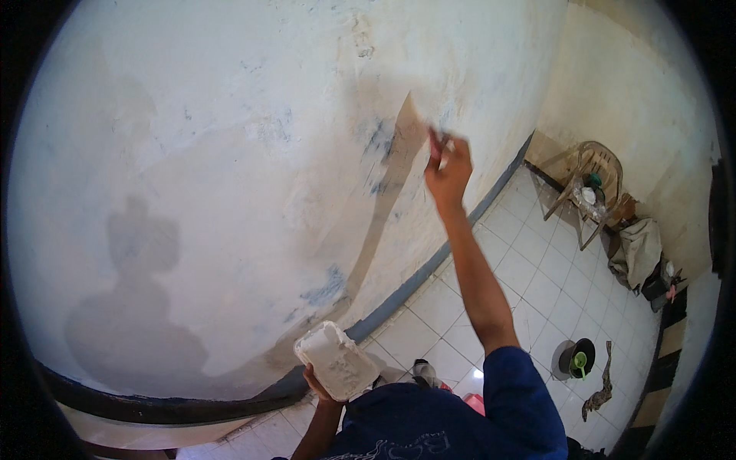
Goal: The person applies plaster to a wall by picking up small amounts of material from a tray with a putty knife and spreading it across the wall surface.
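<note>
In front of me rises a white wall (pixel 230 192) with blue-grey scuffs and brownish stains. My right hand (pixel 451 170) is closed at the wall around a small tool that looks like a putty knife (pixel 435 140), its handle reddish and its blade blurred. Dark bluish marks show on the wall just left of that hand, where the arm's shadow also falls. At my waist, my left hand (pixel 318 385) grips the side of a white rectangular tub (pixel 336 359), tilted and smeared inside with white paste. The fingers under the tub are partly hidden.
A grey-blue skirting band (pixel 383 310) runs along the wall's foot above white floor tiles (pixel 529 264). Right of me stand a chair (pixel 602 165) loaded with items, a sack-like cloth (pixel 638 249), a dark bucket (pixel 569 358) with a green scoop (pixel 580 360), and a twisted rag (pixel 600 391).
</note>
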